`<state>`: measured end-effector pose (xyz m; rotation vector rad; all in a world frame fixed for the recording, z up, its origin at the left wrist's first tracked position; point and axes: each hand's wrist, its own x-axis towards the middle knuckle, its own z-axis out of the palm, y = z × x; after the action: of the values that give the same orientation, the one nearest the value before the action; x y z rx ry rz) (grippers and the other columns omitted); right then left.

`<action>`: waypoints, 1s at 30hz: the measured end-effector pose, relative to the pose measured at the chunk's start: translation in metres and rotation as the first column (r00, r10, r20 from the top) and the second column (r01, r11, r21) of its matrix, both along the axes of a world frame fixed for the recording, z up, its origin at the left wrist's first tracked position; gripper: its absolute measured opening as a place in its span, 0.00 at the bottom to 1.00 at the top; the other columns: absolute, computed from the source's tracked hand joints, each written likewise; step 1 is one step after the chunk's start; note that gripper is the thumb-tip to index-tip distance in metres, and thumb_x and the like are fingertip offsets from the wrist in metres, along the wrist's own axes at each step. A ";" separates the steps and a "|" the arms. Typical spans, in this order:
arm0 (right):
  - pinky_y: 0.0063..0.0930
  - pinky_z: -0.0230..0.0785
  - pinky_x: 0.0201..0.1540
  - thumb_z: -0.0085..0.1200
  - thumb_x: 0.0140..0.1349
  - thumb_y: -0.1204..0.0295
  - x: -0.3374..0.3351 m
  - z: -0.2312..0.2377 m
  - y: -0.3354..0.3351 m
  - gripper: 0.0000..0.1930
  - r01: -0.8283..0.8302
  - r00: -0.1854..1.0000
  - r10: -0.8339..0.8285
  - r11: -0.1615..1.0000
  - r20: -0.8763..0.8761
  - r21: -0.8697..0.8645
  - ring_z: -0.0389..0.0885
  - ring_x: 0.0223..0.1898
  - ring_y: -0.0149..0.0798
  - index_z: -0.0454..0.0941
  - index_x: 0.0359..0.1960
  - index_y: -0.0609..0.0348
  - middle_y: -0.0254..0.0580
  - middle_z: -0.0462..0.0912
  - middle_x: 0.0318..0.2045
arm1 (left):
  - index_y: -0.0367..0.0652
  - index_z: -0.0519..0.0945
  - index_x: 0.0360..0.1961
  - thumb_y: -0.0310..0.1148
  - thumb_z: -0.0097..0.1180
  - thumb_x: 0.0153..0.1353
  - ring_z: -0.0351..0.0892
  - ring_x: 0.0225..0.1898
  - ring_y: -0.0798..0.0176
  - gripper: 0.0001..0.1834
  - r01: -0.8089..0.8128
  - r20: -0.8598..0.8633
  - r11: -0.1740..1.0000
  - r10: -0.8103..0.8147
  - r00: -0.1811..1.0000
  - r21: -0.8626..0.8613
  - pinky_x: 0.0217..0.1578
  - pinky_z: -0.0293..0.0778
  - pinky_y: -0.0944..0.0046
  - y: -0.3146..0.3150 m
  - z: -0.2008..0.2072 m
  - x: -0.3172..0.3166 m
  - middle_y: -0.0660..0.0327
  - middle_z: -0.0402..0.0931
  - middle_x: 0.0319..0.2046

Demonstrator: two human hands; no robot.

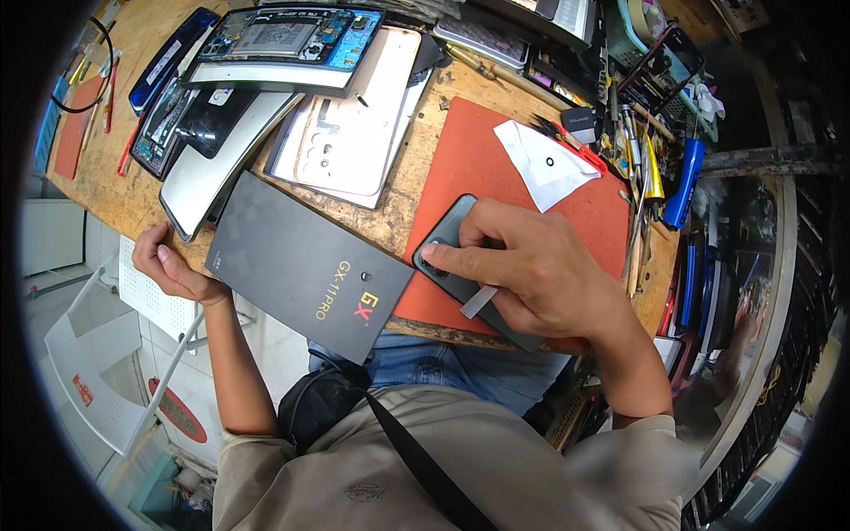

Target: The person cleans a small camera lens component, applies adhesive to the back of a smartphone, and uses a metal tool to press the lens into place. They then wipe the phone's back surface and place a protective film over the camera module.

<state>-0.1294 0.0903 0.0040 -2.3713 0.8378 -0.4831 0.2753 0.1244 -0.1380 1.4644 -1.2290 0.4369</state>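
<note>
**Dark phone face-down on red mat, right hand on it**

Dark grey slab-shaped smartphone (460,265) lies back-up on the red rubber work mat (496,168), near the mat's front-left corner, at the desk's near edge. Right hand (522,265) covers its lower half: index finger pressed flat by the camera bump, a thin flat grey metal tool (479,302) pinched under the other fingers against the phone's back. So right hand is grasping the tool and pinning the phone.

Left hand (168,265) well apart from the phone, fingers curled over the front-left edge of the worn wooden desk (133,190), holding nothing else.

Between the hands: long matte black cardboard box (305,265), lid on, contents not visible, overhanging the desk edge and overlapping the mat.

On the mat behind the phone: white paper scrap (544,159) with a small black ring on it. Opened phones and loose back covers (341,124) stacked at rear left. Hand tools (646,177) bunched along the mat's right side. Pale tiled floor (62,310) below left.
</note>
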 end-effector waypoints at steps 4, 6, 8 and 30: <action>0.30 0.66 0.27 0.52 0.47 0.86 -0.004 0.002 0.003 0.23 0.021 0.986 -0.038 0.994 0.164 0.103 0.77 0.28 0.39 0.87 0.46 0.59 0.39 0.75 0.31 | 0.36 0.78 0.46 0.34 0.38 0.73 0.74 0.49 0.59 0.17 0.001 0.006 1.000 -0.001 1.000 0.000 0.53 0.72 0.58 -0.002 0.000 -0.001 0.54 0.73 0.46; 0.31 0.67 0.27 0.52 0.49 0.86 -0.011 0.005 0.007 0.19 0.086 0.956 -0.123 0.985 0.267 0.148 0.77 0.27 0.40 0.87 0.42 0.62 0.41 0.76 0.29 | 0.36 0.78 0.46 0.34 0.38 0.73 0.74 0.49 0.59 0.17 0.007 0.012 1.000 -0.007 1.000 0.007 0.54 0.72 0.58 -0.001 0.000 0.000 0.54 0.73 0.46; 0.34 0.68 0.28 0.53 0.50 0.85 -0.020 0.012 0.010 0.14 0.208 0.911 -0.238 0.970 0.336 0.125 0.78 0.26 0.42 0.86 0.37 0.63 0.43 0.77 0.27 | 0.36 0.78 0.46 0.34 0.38 0.74 0.74 0.49 0.60 0.17 0.014 -0.015 1.000 -0.014 1.000 0.005 0.54 0.72 0.58 -0.001 -0.001 0.000 0.54 0.72 0.46; 0.35 0.65 0.22 0.63 0.48 0.71 0.015 0.026 0.044 0.27 0.184 0.961 -0.219 0.962 -0.167 -0.201 0.76 0.24 0.39 0.83 0.55 0.59 0.37 0.70 0.28 | 0.36 0.77 0.47 0.34 0.37 0.74 0.74 0.50 0.59 0.17 0.013 -0.010 1.000 -0.013 1.000 0.022 0.54 0.72 0.58 0.000 -0.001 -0.001 0.54 0.71 0.46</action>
<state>-0.1149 0.1339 0.0302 -2.5426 1.1771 -0.4380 0.2743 0.1245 -0.1389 1.4746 -1.2388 0.4080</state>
